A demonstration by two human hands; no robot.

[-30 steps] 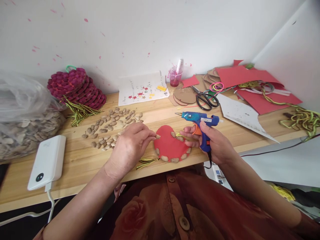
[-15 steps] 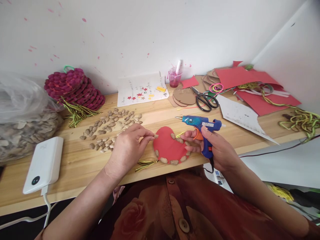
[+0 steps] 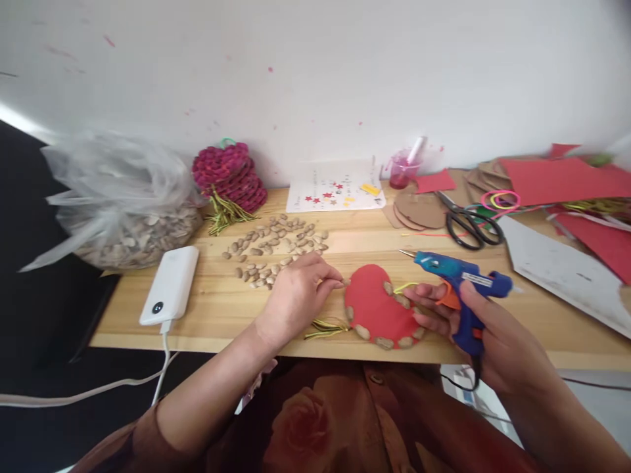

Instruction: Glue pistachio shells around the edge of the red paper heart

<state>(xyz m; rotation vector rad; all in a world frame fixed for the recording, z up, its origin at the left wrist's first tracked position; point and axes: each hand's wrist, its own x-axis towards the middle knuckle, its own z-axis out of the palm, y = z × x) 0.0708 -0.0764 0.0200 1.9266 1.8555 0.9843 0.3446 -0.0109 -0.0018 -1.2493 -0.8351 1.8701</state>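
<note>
A red heart-shaped card (image 3: 375, 303) lies near the table's front edge, with peanuts along part of its rim. My left hand (image 3: 300, 289) is closed in a pinch at the card's upper left edge. A peanut (image 3: 346, 282), mostly hidden by the fingertips, is in that pinch. My right hand (image 3: 473, 322) is wrapped round a blue hot glue gun (image 3: 456, 269) with an orange trigger, its nozzle pointing left above the table. Some of the right fingers are by the card's right edge. A yellow-green tassel (image 3: 326, 328) sticks out left of the card.
Loose peanuts (image 3: 263, 246) are spread behind my left hand. A plastic bag (image 3: 138, 223), a white power bank (image 3: 170, 286) and purple-red shell crafts (image 3: 229, 177) stand left. Black-handled scissors (image 3: 468, 223), cardboard discs (image 3: 419, 208) and red card (image 3: 552, 187) lie right.
The view has swung left, so everything sits farther right in the picture. My left hand stays pinched at the heart's edge, and my right hand keeps hold of the glue gun.
</note>
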